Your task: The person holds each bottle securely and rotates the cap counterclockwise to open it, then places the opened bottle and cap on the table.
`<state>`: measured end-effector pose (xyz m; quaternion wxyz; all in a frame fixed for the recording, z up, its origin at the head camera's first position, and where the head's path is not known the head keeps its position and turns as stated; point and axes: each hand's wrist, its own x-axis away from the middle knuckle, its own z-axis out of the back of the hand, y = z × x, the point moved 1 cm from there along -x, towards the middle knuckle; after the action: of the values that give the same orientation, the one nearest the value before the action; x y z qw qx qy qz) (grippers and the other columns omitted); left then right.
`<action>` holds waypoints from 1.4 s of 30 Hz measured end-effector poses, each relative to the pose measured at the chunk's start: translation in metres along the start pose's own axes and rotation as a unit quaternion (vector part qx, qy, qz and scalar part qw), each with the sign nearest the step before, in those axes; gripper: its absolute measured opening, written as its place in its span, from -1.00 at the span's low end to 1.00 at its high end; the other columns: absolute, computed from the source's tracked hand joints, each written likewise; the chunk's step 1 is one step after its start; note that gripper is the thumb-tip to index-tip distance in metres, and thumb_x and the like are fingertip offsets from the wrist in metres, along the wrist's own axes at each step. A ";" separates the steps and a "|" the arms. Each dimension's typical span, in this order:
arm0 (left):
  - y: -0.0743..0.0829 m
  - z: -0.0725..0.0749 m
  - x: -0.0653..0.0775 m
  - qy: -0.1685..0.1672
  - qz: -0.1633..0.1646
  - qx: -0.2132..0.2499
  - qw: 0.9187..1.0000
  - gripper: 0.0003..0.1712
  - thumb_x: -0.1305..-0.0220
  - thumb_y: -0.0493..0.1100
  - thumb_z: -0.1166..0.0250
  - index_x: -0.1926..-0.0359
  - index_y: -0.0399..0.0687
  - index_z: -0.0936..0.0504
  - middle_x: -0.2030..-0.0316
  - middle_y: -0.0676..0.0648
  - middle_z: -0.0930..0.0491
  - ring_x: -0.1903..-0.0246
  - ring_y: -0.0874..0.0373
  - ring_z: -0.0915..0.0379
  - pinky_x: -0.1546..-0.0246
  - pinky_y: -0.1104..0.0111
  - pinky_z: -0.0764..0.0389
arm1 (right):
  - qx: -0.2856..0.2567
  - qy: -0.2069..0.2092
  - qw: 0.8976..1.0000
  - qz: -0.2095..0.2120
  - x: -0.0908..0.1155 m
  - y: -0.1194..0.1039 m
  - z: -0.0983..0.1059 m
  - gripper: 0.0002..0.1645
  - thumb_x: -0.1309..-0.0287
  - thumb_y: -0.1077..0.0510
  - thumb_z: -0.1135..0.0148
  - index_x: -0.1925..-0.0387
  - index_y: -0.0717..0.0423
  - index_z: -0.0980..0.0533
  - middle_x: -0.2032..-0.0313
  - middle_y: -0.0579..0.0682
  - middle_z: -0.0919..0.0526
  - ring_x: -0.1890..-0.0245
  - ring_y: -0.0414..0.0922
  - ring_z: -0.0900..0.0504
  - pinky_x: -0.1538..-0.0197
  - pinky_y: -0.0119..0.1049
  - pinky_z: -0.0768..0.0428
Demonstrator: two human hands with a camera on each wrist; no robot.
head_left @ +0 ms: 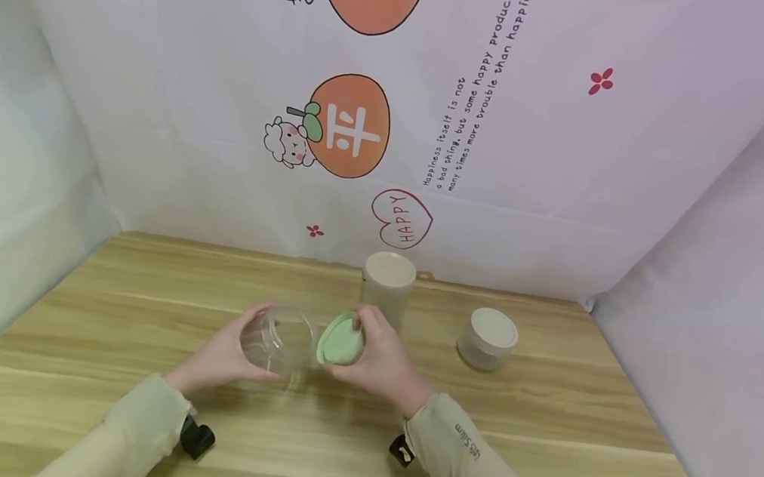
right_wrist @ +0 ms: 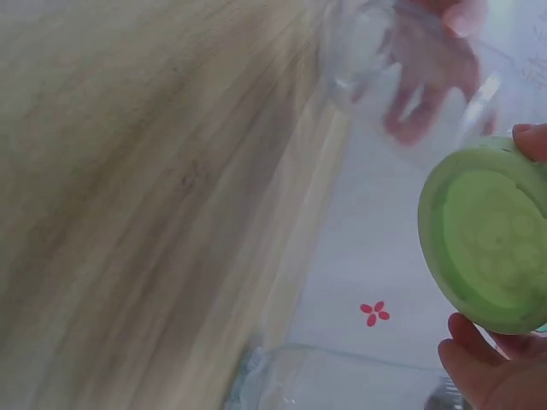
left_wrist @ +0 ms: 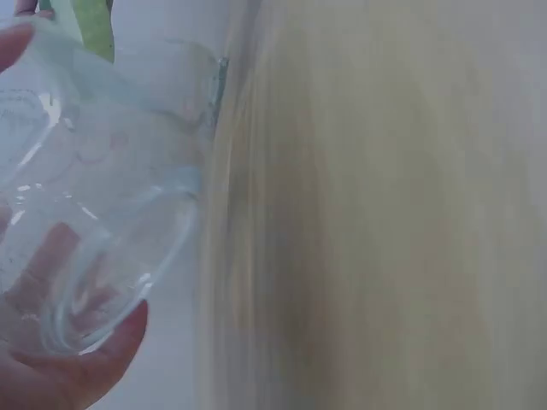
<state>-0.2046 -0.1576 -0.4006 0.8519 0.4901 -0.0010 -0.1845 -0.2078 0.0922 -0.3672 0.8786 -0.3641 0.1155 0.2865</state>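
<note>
My left hand (head_left: 231, 350) grips a clear, see-through jar (head_left: 286, 340) round its side; the jar is tilted with its mouth toward the right. In the left wrist view, fingers show through the wall of the jar (left_wrist: 111, 188). Just right of the jar, my right hand (head_left: 381, 360) pinches a round green lid (head_left: 342, 339) by its rim. The right wrist view shows the recessed face of the lid (right_wrist: 491, 239), with thumb and fingers at opposite edges. Lid and jar are close together but apart.
Behind the right hand stands a tall clear jar with a white lid (head_left: 389, 269). A short clear jar with a white lid (head_left: 488, 339) is farther right. Both stand on a wood-grain table (head_left: 540, 457), which meets a printed white cloth (head_left: 506, 227) at the back.
</note>
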 end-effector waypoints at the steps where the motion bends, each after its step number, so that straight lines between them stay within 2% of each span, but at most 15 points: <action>1: 0.000 0.003 0.001 0.011 -0.002 0.001 1.000 0.21 0.34 -0.17 -0.62 -0.37 -0.12 -0.13 -0.18 -0.29 -0.41 -0.12 -0.24 -0.35 -0.10 -0.17 -0.40 | 0.001 -0.009 1.000 -0.004 0.000 0.001 -0.002 -0.28 0.41 0.11 -0.63 0.30 0.11 -0.26 0.14 0.05 -0.46 0.13 -0.14 -0.46 0.04 -0.24 -0.58; 4: -0.001 0.013 0.007 0.041 -0.018 0.000 0.999 0.17 0.29 -0.21 -0.59 -0.36 -0.17 -0.11 -0.18 -0.30 -0.40 -0.11 -0.26 -0.35 -0.09 -0.18 -0.41 | 0.002 -0.045 0.999 -0.009 -0.001 0.002 -0.011 -0.34 0.32 0.07 -0.59 0.28 0.10 -0.29 0.11 0.04 -0.47 0.10 -0.13 -0.46 0.01 -0.26 -0.57; 7: -0.003 0.025 0.018 0.071 -0.027 -0.002 0.997 0.16 0.27 -0.25 -0.58 -0.36 -0.15 -0.10 -0.18 -0.29 -0.39 -0.10 -0.22 -0.34 -0.08 -0.21 -0.38 | 0.014 -0.097 0.995 0.002 -0.003 0.001 -0.020 -0.36 0.22 0.00 -0.55 0.14 0.16 -0.42 -0.01 0.07 -0.49 0.01 -0.09 -0.48 -0.04 -0.26 -0.55; 9: -0.005 0.032 0.028 0.092 -0.031 -0.002 0.995 0.16 0.27 -0.28 -0.58 -0.36 -0.12 -0.10 -0.19 -0.28 -0.38 -0.11 -0.05 -0.35 -0.10 -0.23 -0.33 | 0.024 -0.136 0.990 0.012 -0.006 0.000 -0.025 -0.30 0.20 -0.06 -0.53 0.02 0.16 -0.49 -0.09 0.06 -0.50 -0.07 -0.06 -0.49 -0.13 -0.27 -0.51; 11: -0.006 0.038 0.037 0.117 -0.035 -0.008 0.993 0.16 0.27 -0.30 -0.57 -0.36 -0.10 -0.11 -0.17 -0.26 -0.39 -0.09 0.18 -0.35 -0.16 -0.03 -0.36 | 0.037 -0.171 0.984 0.022 -0.009 -0.001 -0.031 -0.22 0.20 -0.11 -0.53 -0.08 0.12 -0.51 -0.14 0.03 -0.50 -0.13 -0.08 -0.48 -0.19 -0.30 -0.47; 14: -0.008 0.050 0.053 0.145 -0.038 -0.023 0.988 0.16 0.26 -0.32 -0.56 -0.38 -0.05 -0.11 -0.16 -0.12 -0.41 -0.02 0.49 -0.31 -0.14 0.41 -0.34 | 0.053 -0.208 0.976 0.041 -0.015 -0.005 -0.041 -0.16 0.20 -0.16 -0.52 -0.14 0.11 -0.50 -0.16 0.01 -0.50 -0.18 -0.11 -0.46 -0.24 -0.35 -0.41; 16: -0.009 0.060 0.063 0.163 -0.044 -0.036 0.985 0.15 0.27 -0.35 -0.56 -0.37 -0.05 -0.13 -0.13 0.04 -0.43 0.00 0.56 -0.29 0.00 0.66 -0.27 | 0.061 -0.221 0.972 0.055 -0.019 -0.007 -0.049 -0.15 0.18 -0.19 -0.49 -0.16 0.11 -0.49 -0.17 0.01 -0.49 -0.17 -0.12 -0.46 -0.23 -0.38 -0.41; 19: -0.010 0.073 0.071 0.169 -0.059 -0.038 0.983 0.16 0.28 -0.43 -0.53 -0.38 -0.13 -0.11 -0.10 0.28 -0.40 -0.01 0.53 -0.30 0.05 0.76 -0.24 | 0.060 -0.237 0.968 0.056 -0.023 -0.010 -0.060 -0.17 0.14 -0.20 -0.47 -0.18 0.07 -0.48 -0.19 0.02 -0.47 -0.18 -0.11 -0.44 -0.22 -0.38 -0.41; 24: -0.010 0.080 0.072 0.183 -0.081 -0.027 0.979 0.16 0.34 -0.51 -0.51 -0.35 -0.18 -0.14 -0.08 0.39 -0.38 0.00 0.49 -0.32 0.05 0.75 -0.30 | 0.076 -0.260 0.961 0.048 -0.026 -0.009 -0.069 -0.24 0.14 -0.18 -0.47 -0.14 -0.01 -0.51 -0.21 0.01 -0.45 -0.18 -0.11 -0.44 -0.23 -0.36 -0.40; 27: -0.009 0.082 0.071 0.211 -0.097 -0.023 0.972 0.19 0.43 -0.57 -0.50 -0.33 -0.18 -0.15 -0.07 0.37 -0.41 0.01 0.50 -0.34 0.04 0.75 -0.33 | 0.110 -0.273 0.952 0.088 -0.027 -0.008 -0.073 -0.24 0.12 -0.21 -0.44 -0.15 -0.07 -0.49 -0.21 0.01 -0.45 -0.19 -0.11 -0.44 -0.24 -0.35 -0.39; 29: -0.006 0.084 0.069 0.223 -0.113 -0.016 0.968 0.21 0.46 -0.62 -0.48 -0.33 -0.22 -0.13 -0.07 0.29 -0.43 0.00 0.49 -0.36 0.01 0.74 -0.36 | 0.148 -0.279 0.941 0.117 -0.029 -0.010 -0.075 -0.22 0.12 -0.22 -0.43 -0.19 -0.12 -0.46 -0.21 0.01 -0.44 -0.19 -0.12 -0.42 -0.25 -0.34 -0.38; 31: -0.003 0.086 0.067 0.222 -0.124 -0.008 0.967 0.22 0.46 -0.66 -0.46 -0.33 -0.23 -0.11 -0.07 0.24 -0.44 -0.01 0.48 -0.38 -0.01 0.73 -0.37 | 0.196 -0.283 0.928 0.145 -0.030 -0.014 -0.076 -0.18 0.11 -0.27 -0.39 -0.23 -0.20 -0.41 -0.19 0.00 -0.44 -0.17 -0.13 -0.41 -0.24 -0.35 -0.38; 35: 0.003 0.086 0.066 0.200 -0.130 -0.004 0.971 0.20 0.44 -0.65 -0.46 -0.32 -0.25 -0.08 -0.08 0.20 -0.43 -0.05 0.48 -0.36 -0.03 0.74 -0.36 | 0.261 -0.295 0.906 0.156 -0.030 -0.025 -0.077 -0.14 0.04 -0.33 -0.32 -0.31 -0.28 -0.31 -0.17 -0.04 -0.42 -0.17 -0.13 -0.35 -0.28 -0.31 -0.34; 39: 0.006 0.082 0.067 0.185 -0.130 -0.004 0.974 0.19 0.44 -0.62 -0.47 -0.30 -0.33 -0.05 -0.09 0.22 -0.41 -0.07 0.51 -0.33 -0.05 0.72 -0.35 | 0.260 -0.301 0.907 0.137 -0.029 -0.030 -0.078 -0.11 0.00 -0.34 -0.28 -0.36 -0.32 -0.22 -0.21 -0.02 -0.39 -0.24 -0.07 -0.29 -0.38 -0.16 -0.22; 42: 0.005 0.077 0.066 0.186 -0.117 -0.005 0.976 0.17 0.41 -0.60 -0.48 -0.29 -0.32 -0.04 -0.08 0.22 -0.40 -0.06 0.54 -0.32 -0.05 0.72 -0.34 | 0.226 -0.298 0.919 0.124 -0.027 -0.029 -0.073 -0.11 -0.01 -0.31 -0.29 -0.37 -0.29 -0.22 -0.25 0.02 -0.37 -0.29 -0.03 -0.26 -0.39 -0.10 -0.21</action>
<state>-0.1551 -0.2406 -0.3683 0.8123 0.5081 0.2154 -0.1888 -0.2120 0.0128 -0.3918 0.8887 -0.0369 -0.0458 0.4547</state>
